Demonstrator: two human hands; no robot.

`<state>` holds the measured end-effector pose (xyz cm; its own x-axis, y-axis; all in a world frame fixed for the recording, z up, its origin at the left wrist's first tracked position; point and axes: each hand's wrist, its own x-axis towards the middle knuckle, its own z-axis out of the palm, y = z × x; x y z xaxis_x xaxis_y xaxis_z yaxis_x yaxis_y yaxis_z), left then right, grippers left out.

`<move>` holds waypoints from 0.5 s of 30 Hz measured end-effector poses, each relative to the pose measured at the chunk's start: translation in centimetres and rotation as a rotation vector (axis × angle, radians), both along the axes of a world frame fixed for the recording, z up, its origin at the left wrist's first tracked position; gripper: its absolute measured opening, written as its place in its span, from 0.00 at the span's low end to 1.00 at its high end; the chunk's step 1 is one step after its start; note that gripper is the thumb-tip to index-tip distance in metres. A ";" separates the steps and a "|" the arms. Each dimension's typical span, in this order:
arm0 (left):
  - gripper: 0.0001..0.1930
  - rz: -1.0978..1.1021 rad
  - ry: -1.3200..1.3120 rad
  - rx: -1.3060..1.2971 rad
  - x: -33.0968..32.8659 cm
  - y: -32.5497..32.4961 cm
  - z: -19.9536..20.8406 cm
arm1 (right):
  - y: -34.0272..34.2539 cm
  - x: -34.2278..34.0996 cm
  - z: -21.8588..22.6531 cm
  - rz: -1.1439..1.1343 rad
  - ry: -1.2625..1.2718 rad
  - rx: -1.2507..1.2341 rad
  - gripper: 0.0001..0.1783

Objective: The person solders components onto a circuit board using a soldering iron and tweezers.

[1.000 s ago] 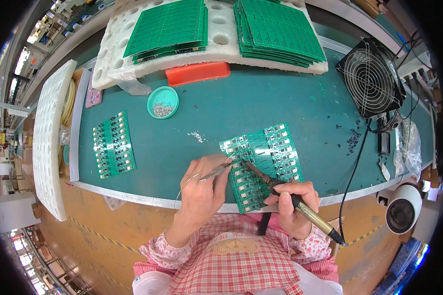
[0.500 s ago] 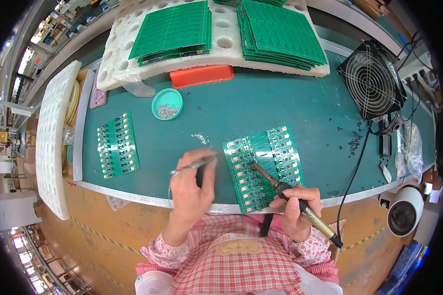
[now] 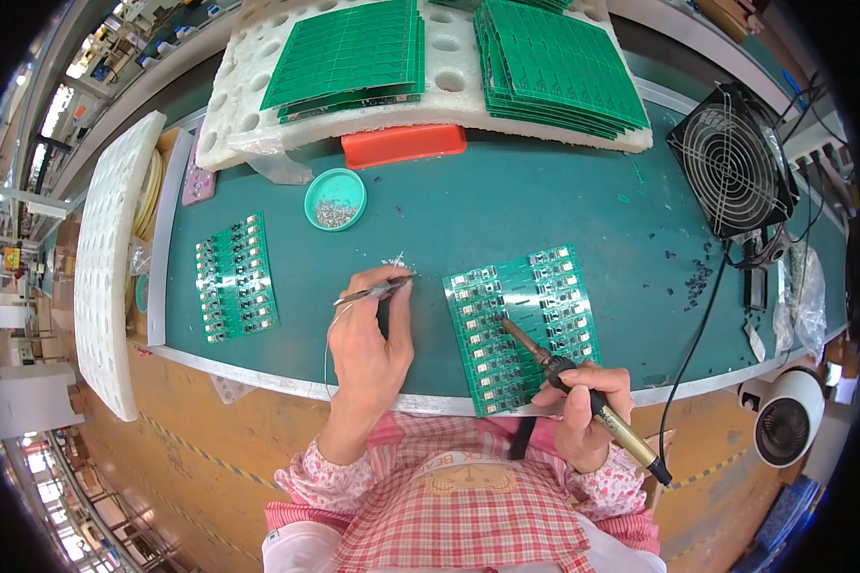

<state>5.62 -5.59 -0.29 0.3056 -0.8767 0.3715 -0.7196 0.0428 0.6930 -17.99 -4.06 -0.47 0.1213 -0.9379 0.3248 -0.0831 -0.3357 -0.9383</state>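
My left hand (image 3: 368, 334) is closed on metal tweezers (image 3: 375, 290). Their tips reach beside a little heap of tiny pale parts (image 3: 396, 262) on the mat. A thin wire (image 3: 326, 355) curves down beside that hand. In my right hand (image 3: 588, 406), the fingers wrap the dark grip of a soldering iron (image 3: 610, 422), whose tip points down-left onto a green circuit board (image 3: 569, 320). Whether the tip touches the board I cannot tell. Rows of small components line both sides of this board, which lies at the table's front edge.
A turquoise dish (image 3: 336, 201) holds small metallic bits. At left lies another populated board (image 3: 234, 279). White foam (image 3: 449, 107) carries stacked green boards behind a red tray (image 3: 404, 146). A black fan (image 3: 731, 160) stands at right, near scattered black bits (image 3: 698, 282) and the iron's cable (image 3: 680, 372).
My left hand has moved slightly forward with the tweezers, toward the pale parts. The iron's tip stays over about the same area of the board. The whole view has shifted a little.
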 end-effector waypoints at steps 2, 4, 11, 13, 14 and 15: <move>0.06 0.007 -0.006 0.000 0.0 0.0 -0.1 | -0.2 0.1 0.2 0.004 0.000 -0.011 0.06; 0.06 0.002 -0.023 -0.011 0.2 -0.1 -0.2 | -0.2 0.2 0.2 0.009 -0.002 -0.021 0.06; 0.05 -0.010 -0.063 -0.015 0.3 -0.1 -0.3 | -0.1 0.0 0.0 0.004 -0.009 -0.006 0.07; 0.05 -0.011 -0.069 -0.018 0.4 -0.1 -0.4 | -0.1 0.0 0.0 0.007 -0.004 -0.005 0.07; 0.05 -0.013 -0.073 -0.022 0.4 -0.1 -0.4 | 0.0 -0.1 0.0 0.011 -0.005 0.000 0.07; 0.05 -0.015 -0.073 -0.021 0.4 -0.1 -0.4 | 0.0 -0.1 -0.1 0.014 -0.006 0.004 0.07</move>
